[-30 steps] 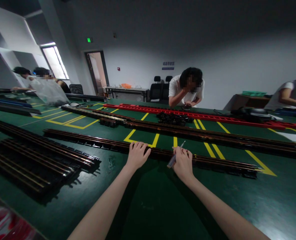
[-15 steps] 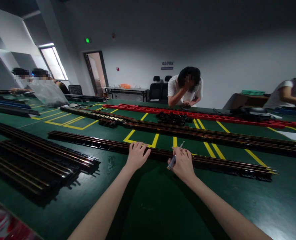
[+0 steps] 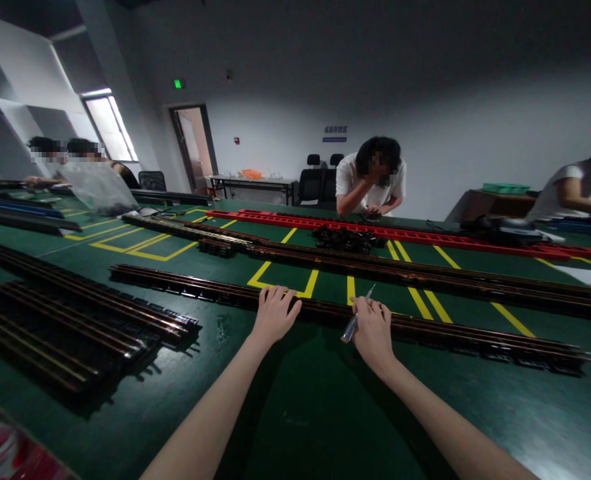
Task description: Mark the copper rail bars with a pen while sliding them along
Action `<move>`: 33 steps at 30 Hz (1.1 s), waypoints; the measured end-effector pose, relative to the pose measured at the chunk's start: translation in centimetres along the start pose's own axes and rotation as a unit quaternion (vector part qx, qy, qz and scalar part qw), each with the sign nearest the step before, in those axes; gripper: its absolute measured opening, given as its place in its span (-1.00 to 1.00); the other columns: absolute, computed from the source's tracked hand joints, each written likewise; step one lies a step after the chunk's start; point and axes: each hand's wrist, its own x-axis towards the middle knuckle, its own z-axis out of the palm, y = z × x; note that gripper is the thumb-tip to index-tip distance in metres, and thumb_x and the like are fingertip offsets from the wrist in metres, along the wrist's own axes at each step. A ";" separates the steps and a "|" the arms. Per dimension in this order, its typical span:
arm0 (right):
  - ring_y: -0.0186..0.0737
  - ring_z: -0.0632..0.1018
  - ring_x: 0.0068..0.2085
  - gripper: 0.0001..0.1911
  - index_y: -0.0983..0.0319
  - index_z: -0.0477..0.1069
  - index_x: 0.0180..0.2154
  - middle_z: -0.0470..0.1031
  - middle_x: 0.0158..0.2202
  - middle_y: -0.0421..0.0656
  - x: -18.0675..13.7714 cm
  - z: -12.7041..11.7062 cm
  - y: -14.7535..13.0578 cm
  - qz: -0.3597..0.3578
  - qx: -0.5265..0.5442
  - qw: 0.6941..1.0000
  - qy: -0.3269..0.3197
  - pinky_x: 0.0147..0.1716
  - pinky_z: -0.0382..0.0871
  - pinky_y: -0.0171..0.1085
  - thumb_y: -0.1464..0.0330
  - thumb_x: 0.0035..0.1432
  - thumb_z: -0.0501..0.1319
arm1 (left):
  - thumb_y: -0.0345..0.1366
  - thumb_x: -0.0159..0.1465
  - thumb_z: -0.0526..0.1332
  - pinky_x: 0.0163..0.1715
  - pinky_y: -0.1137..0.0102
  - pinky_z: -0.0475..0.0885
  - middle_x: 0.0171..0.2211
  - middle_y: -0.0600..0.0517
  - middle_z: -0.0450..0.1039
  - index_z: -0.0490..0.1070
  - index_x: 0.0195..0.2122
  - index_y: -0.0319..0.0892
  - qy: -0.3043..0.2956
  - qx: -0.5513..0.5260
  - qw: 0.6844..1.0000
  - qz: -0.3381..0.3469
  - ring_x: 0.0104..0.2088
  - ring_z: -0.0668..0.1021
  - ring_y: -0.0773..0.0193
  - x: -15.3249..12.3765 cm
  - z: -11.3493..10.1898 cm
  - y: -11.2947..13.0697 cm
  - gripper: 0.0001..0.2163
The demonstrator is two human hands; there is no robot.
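A long dark model-railway-like track section [image 3: 475,331] with thin coppery rails lies across the green table in front of me. My left hand [image 3: 276,312] rests over its middle, fingers stretched across the rails and thumb apart. Further right, my right hand [image 3: 374,327] is closed around a slim screwdriver [image 3: 349,330] with a clear handle, its thin tip pointing up and away. That hand's fingers also touch the track's far edge. What lies under both palms is hidden.
Several similar track sections [image 3: 70,300] are grouped at the left. Another long track [image 3: 325,257] runs behind mine, with a black mechanical part [image 3: 348,238] and a red ladder-like frame [image 3: 425,235] beyond. A person [image 3: 370,177] leans at the far edge; other people sit left and right.
The track section has slid to the right beneath my hands. My right hand has shifted slightly right with the screwdriver, while the left has stayed nearly in place.
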 end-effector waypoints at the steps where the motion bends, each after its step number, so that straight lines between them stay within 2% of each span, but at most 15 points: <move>1: 0.04 0.47 -0.15 -0.73 0.23 0.23 -0.27 0.47 -0.29 -0.02 -0.1 -0.1 0.0 -0.008 0.001 1.000 0.000 -0.03 0.17 0.04 0.60 -0.06 0.03 | -0.16 0.36 -0.08 0.08 0.11 0.14 -0.07 -0.07 0.46 0.42 -0.10 -0.15 0.001 0.000 1.000 -0.001 -0.01 0.40 0.12 0.0 0.0 0.0 -0.66; 5: 0.05 0.47 -0.12 -0.71 0.23 0.22 -0.23 0.47 -0.27 -0.02 -0.1 -0.2 -0.2 -0.041 0.012 0.999 -0.005 0.00 0.15 0.04 0.54 -0.08 0.07 | -0.15 0.36 -0.09 0.08 0.11 0.14 -0.08 -0.07 0.46 0.42 -0.10 -0.15 0.009 0.001 1.000 -0.001 -0.01 0.40 0.12 0.0 0.2 -0.1 -0.66; 11: 0.02 0.47 -0.19 -0.81 0.25 0.24 -0.23 0.47 -0.33 -0.03 0.1 0.1 -0.4 -0.038 -0.006 0.999 -0.013 -0.04 0.18 0.00 0.40 0.04 0.09 | -0.15 0.36 -0.08 0.07 0.11 0.15 -0.08 -0.07 0.46 0.43 -0.12 -0.13 0.016 0.003 1.000 0.003 -0.02 0.41 0.12 0.0 0.3 -0.2 -0.67; 20: 0.07 0.47 -0.18 -0.88 0.25 0.25 -0.31 0.49 -0.29 0.07 0.6 -0.2 -1.3 -0.017 -0.045 0.998 -0.048 -0.09 0.19 0.00 0.45 0.02 0.12 | -0.15 0.34 -0.05 0.06 0.11 0.15 -0.06 -0.07 0.45 0.42 -0.09 -0.13 0.002 0.016 1.000 -0.007 0.00 0.39 0.09 0.2 0.3 -0.2 -0.68; 33: 0.04 0.48 -0.19 -0.84 0.25 0.24 -0.32 0.49 -0.30 0.04 0.7 0.0 -1.4 -0.024 -0.044 0.996 -0.069 -0.11 0.21 -0.03 0.53 -0.02 0.10 | -0.13 0.35 -0.08 0.04 0.13 0.15 -0.09 -0.06 0.47 0.43 -0.12 -0.11 0.007 0.026 1.000 -0.005 -0.02 0.40 0.09 0.1 0.5 -0.2 -0.66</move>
